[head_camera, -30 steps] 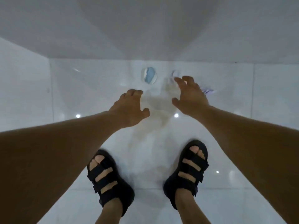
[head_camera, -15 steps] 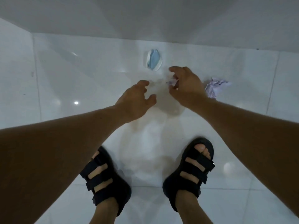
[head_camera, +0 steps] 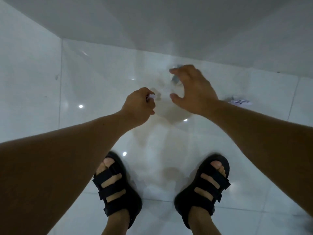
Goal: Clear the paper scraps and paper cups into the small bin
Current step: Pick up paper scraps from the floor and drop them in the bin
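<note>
Left grip [head_camera: 138, 106]: was clamped on a small paper scrap [head_camera: 151, 96] above the white tiled floor [head_camera: 101, 82]. Right grip [head_camera: 194, 89]: fingers and thumb stood apart, arched over a blurred paper cup [head_camera: 175, 79]; contact unclear. Crumpled paper [head_camera: 238, 101]: lay on the floor beside the right forearm.

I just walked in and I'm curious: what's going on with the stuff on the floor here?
A person in black sandals is picking litter off the white tiled floor. The left hand pinches a small paper scrap. The right hand is spread over a paper cup; whether it touches it, I cannot tell. A crumpled paper lies on the floor to its right. No bin is in view.
</note>
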`<state>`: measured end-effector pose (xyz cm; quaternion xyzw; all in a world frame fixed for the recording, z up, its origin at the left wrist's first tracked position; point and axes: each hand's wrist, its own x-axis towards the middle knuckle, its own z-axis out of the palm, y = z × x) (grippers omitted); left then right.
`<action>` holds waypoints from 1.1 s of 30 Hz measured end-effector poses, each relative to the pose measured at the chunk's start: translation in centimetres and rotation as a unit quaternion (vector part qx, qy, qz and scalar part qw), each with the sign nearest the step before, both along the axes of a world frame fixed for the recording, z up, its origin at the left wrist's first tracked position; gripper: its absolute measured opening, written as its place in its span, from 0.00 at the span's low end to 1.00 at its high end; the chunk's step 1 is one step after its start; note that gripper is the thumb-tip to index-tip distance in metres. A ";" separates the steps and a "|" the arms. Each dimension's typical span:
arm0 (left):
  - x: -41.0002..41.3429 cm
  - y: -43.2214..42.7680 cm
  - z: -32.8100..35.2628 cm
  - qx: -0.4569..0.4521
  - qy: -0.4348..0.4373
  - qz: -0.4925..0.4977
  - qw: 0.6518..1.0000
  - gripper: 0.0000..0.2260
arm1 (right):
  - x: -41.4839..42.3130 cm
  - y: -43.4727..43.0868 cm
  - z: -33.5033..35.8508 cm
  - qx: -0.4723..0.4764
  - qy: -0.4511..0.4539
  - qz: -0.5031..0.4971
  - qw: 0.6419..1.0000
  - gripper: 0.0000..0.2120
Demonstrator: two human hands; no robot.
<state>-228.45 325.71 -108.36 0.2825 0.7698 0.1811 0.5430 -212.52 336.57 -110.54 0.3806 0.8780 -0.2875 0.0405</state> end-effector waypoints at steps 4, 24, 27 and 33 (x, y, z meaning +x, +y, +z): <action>-1.4 -2.7 -2.2 -0.026 0.022 0.012 0.999 0.08 | -2.9 2.7 -3.5 0.032 -0.130 0.010 0.991 0.33; 3.2 1.5 5.0 -0.046 -0.262 0.095 0.959 0.15 | 1.4 -5.4 5.3 -0.125 0.114 -0.025 0.985 0.41; 4.7 1.3 3.8 -0.069 -0.252 0.113 0.959 0.15 | 3.4 -5.2 4.7 -0.119 0.115 -0.002 0.986 0.44; 7.0 0.0 0.2 -0.076 -0.133 0.103 0.983 0.16 | 12.2 -1.1 0.0 -0.013 -0.127 -0.033 0.991 0.49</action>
